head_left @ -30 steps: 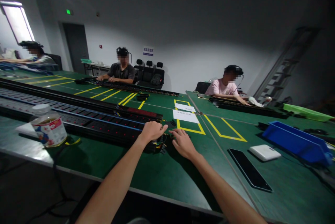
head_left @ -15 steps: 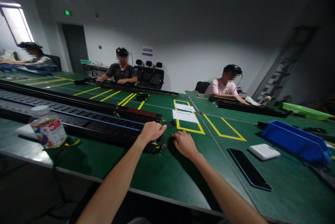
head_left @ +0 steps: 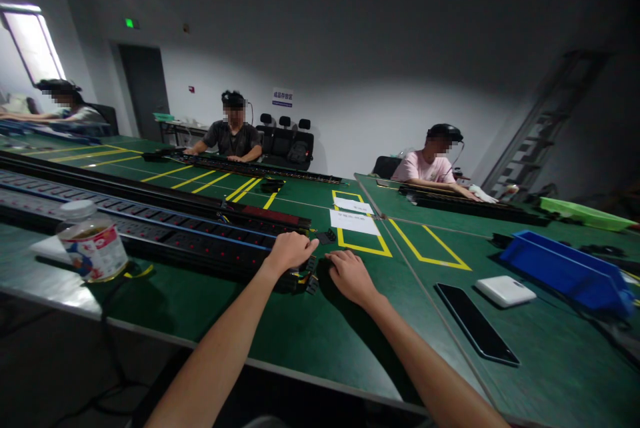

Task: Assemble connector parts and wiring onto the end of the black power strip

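Note:
Beside me on the green table lies a long black power strip [head_left: 200, 247] with rows of red-marked recesses and a blue edge. My left hand [head_left: 290, 250] rests closed over its right end, thumb pointing right, and hides part of it. From that end stick out yellow wires and a small black connector piece [head_left: 312, 281]. My right hand [head_left: 350, 273] is just right of this piece, apart from it, low over the table. Its fingers are curled together, and whatever they may hold is hidden. Beyond my hands lies a flat black part [head_left: 327, 236].
A labelled plastic jar [head_left: 95, 245] stands at the left. On the right lie a phone [head_left: 477, 325], a white case [head_left: 505, 291] and a blue bin [head_left: 565, 271]. White paper sheets [head_left: 354, 221] lie ahead by yellow tape. Co-workers sit across the table.
My right hand has shifted slightly left, and the small dark tip that showed at its fingers is no longer visible. My left hand stays in place.

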`<state>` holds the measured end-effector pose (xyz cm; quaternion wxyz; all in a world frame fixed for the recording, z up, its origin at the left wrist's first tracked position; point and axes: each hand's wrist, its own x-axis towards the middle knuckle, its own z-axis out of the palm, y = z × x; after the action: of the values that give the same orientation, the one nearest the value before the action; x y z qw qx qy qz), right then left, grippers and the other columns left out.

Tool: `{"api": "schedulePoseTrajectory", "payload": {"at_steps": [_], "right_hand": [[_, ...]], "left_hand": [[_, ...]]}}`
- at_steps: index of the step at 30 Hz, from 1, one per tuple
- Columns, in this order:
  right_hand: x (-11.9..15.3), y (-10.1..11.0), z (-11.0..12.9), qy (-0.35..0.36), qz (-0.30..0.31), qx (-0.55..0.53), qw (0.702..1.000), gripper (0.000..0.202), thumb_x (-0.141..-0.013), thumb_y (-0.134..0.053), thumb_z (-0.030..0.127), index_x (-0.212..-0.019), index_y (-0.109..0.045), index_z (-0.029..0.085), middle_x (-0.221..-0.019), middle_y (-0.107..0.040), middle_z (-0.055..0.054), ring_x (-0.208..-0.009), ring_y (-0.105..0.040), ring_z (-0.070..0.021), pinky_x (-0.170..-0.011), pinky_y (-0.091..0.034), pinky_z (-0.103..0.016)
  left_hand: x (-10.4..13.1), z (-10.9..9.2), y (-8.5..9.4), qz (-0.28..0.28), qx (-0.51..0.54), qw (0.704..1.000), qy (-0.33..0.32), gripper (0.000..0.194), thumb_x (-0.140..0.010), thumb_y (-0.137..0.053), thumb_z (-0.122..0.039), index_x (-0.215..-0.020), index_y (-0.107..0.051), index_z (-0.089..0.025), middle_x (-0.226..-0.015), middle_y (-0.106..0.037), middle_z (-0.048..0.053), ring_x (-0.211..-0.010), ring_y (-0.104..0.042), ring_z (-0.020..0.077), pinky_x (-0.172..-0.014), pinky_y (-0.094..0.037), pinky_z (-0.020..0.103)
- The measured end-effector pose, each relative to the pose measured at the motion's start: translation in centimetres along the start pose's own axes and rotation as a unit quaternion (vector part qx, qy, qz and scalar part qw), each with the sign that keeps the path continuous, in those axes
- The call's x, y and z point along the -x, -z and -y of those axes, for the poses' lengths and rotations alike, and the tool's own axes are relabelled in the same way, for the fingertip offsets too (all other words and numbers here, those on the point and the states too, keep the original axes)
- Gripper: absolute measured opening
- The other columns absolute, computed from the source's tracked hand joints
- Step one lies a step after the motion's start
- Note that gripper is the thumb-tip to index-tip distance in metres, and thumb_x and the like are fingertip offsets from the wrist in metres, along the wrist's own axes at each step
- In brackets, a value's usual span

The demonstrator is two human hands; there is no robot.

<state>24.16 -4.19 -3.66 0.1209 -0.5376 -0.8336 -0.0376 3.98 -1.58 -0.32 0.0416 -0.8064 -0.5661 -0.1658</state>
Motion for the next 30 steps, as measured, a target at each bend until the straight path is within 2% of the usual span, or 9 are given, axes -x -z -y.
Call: {"api": "schedulePoseTrajectory", "payload": {"at_steps": [4,13,30], "right_hand": [[0.07,-0.45,-0.05,0.02,0.018,-0.008,1.0,0.039,-0.098,-0.044,0.027,-0.129,-0.065,0.019,-0.134,-0.064,-0.008,-0.121,-0.055,-0.024,-0.103,-0.037,-0.033],[0.07,-0.21,-0.24,0.018,0.022,-0.007,1.0,0.035,-0.099,-0.047,0.032,-0.126,-0.066,0.021,-0.132,-0.066,-0.008,-0.12,-0.056,-0.0239,-0.101,-0.038,-0.032],[0.02,-0.12,-0.19,0.025,0.032,-0.013,0.999,0.033,-0.098,-0.047,0.031,-0.123,-0.066,0.021,-0.128,-0.067,-0.009,-0.117,-0.057,-0.0245,-0.1,-0.039,-0.034]], "left_hand": [[-0.09,0.04,-0.17,0.003,-0.007,1.0,0.004,0.072,-0.101,-0.021,-0.058,-0.085,-0.079,-0.018,-0.089,-0.076,0.016,-0.089,-0.072,0.0279,-0.083,-0.05,0.037],[-0.07,0.04,-0.19,0.004,-0.006,1.0,0.002,0.073,-0.101,-0.02,-0.057,-0.086,-0.079,-0.017,-0.09,-0.076,0.016,-0.091,-0.072,0.027,-0.087,-0.05,0.037],[0.27,-0.37,0.44,0.008,0.0,1.0,0.011,0.069,-0.102,-0.023,-0.055,-0.087,-0.079,-0.017,-0.089,-0.076,0.016,-0.092,-0.072,0.0279,-0.086,-0.05,0.037]]}}
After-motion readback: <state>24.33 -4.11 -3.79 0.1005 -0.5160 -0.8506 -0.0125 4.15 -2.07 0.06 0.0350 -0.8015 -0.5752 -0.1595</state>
